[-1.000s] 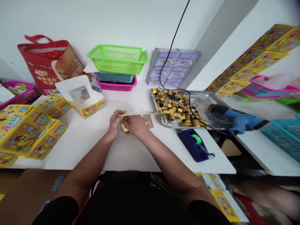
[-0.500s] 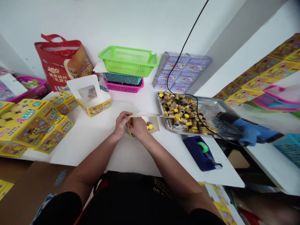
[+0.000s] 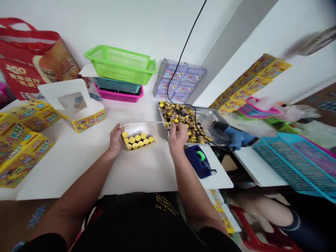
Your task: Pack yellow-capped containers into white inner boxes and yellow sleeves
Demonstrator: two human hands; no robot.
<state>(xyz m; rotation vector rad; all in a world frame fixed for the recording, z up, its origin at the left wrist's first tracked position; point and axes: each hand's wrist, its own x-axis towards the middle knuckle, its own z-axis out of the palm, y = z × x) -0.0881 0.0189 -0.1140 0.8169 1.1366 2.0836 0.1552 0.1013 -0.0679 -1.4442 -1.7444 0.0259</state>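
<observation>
An open box (image 3: 154, 132) lies on the white table (image 3: 78, 164) in front of me, with two rows of yellow-capped tubes (image 3: 137, 139) in it. My left hand (image 3: 116, 139) grips the box's left end, fingers curled on its edge. My right hand (image 3: 177, 137) has gone to the near left corner of the metal tray (image 3: 211, 115) of several yellow and black tubes (image 3: 181, 117), its fingers bent down among them. What those fingers hold is hidden.
A blue tape dispenser (image 3: 200, 161) sits right of my right hand, a blue heat gun (image 3: 235, 134) and black cable (image 3: 183, 52) on the tray. Stacked baskets (image 3: 119, 75), purple boxes (image 3: 178, 78), a windowed box (image 3: 76, 110), yellow cartons (image 3: 18, 140) and a red bag (image 3: 28, 66) surround. Another person's legs (image 3: 273, 213) are at right.
My right hand left the box and moved right to the tray. The box now lies open with its tubes showing. The view swung right.
</observation>
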